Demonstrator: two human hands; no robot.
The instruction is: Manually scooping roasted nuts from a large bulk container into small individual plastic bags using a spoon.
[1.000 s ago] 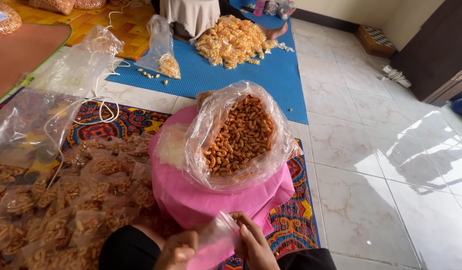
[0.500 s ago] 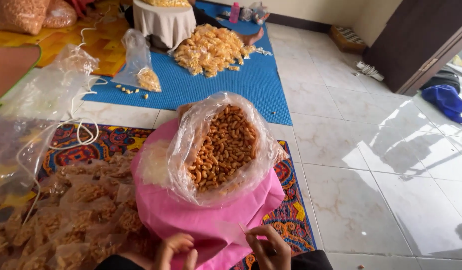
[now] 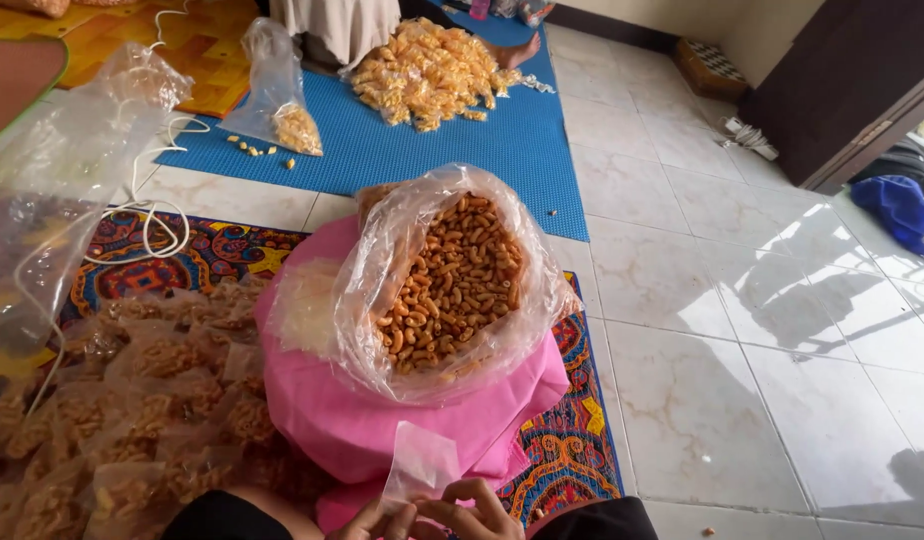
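The bottom edge cuts off both the left hand (image 3: 377, 522) and the right hand (image 3: 472, 515). At the far edge, a seated person (image 3: 334, 25) shows only partly.

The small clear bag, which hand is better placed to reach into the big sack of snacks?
Probably the right hand: it lies nearer below the open sack of orange snacks. The left hand sits lower left, pinching the small clear bag, so it can hold it.
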